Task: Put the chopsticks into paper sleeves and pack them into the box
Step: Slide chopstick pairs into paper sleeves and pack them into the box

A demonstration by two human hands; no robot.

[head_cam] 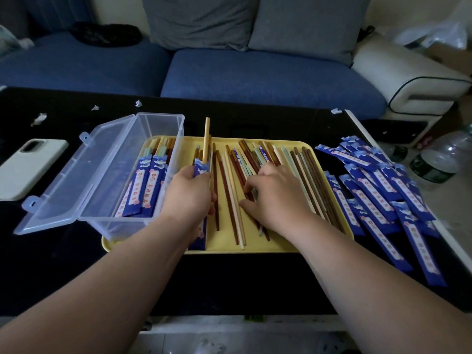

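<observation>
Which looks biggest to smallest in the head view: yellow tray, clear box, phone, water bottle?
1. yellow tray
2. clear box, counted with its open lid
3. phone and water bottle: they look about alike, and the bottle is partly cut off by the table edge, so I won't rank them.

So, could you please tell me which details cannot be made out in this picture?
- Head view: the right hand covers the loose chopsticks it presses; which it picks is hidden.
- The left hand hides the middle of the held sleeve.
- Sleeve print in the clear box: too small.
</observation>
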